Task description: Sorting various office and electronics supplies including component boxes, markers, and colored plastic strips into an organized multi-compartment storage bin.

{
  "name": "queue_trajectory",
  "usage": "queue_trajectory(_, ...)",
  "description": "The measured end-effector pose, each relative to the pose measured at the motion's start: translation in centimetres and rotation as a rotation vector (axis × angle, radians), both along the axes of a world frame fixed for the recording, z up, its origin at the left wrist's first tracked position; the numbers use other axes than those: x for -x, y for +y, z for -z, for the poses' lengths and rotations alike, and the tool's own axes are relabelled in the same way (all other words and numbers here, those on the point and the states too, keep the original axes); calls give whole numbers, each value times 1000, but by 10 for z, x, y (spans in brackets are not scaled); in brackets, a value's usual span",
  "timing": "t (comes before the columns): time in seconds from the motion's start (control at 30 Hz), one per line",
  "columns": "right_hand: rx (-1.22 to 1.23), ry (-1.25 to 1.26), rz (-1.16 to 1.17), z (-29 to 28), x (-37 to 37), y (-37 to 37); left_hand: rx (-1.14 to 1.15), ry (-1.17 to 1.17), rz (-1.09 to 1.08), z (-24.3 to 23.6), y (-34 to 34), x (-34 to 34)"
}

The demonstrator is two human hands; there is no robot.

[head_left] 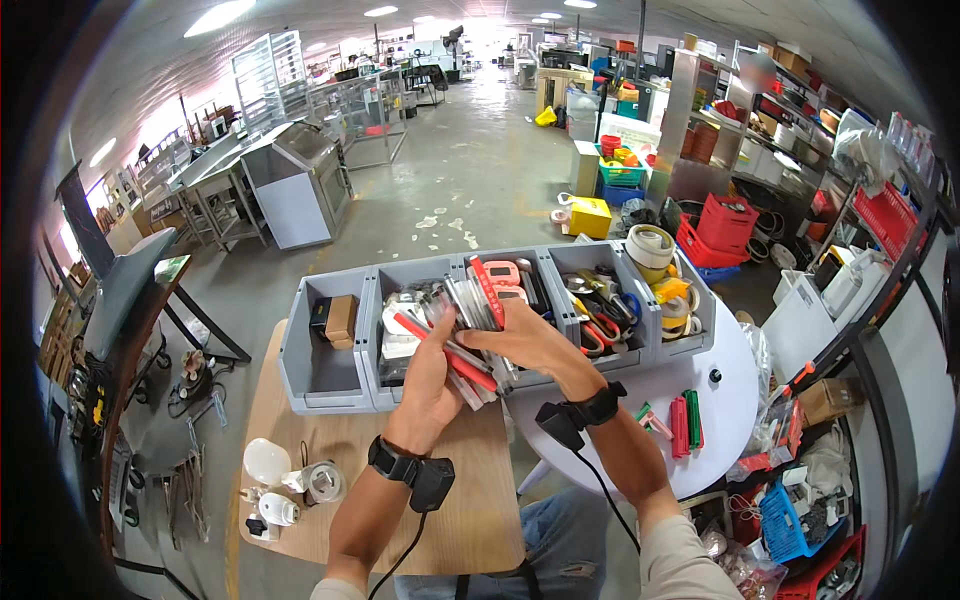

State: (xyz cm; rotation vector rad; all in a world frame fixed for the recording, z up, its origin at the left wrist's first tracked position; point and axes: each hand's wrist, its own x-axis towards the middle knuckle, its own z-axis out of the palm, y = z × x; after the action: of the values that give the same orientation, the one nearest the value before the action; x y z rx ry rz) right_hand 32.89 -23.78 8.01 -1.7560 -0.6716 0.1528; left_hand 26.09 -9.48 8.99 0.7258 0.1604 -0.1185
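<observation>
In front of me, my left hand (428,385) and my right hand (518,342) close around a loose bundle of clear, silver and red stick-like items (462,365) above grey bins (325,380). An upright red stick (486,288) rises from the bundle by my right fingers. Behind my hands, one bin holds orange handheld devices (493,270) and another white items (398,350), partly hidden. The rightmost two hold scissors (600,325) and tape rolls (650,250). The left bin has brown and black boxes (342,318).
A wooden table (390,530) carries white fittings (275,505) at lower left. A round white table (720,420) bears pink and green pieces (680,425). Cluttered shelves (740,130) and blue and red baskets (785,525) line the right; a dark workbench (130,340) stands left.
</observation>
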Motion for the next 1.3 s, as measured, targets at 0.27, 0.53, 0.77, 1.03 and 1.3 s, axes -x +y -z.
queue_trajectory(0.27,-21,-124,202,17,-6,3,88,0,23,1,-1,-3)
queue_trajectory(0.53,-283,42,79,-11,9,8,130,-123,-4,11,14,-13)
queue_trajectory(0.77,-179,101,105,-28,12,-3,116,-116,25,-5,15,-5)
queue_trajectory(1.03,3,222,29,-32,21,-1,63,-136,114,4,12,-8)
queue_trajectory(1.3,-43,144,-3,-21,15,4,-25,-123,58,1,8,-2)
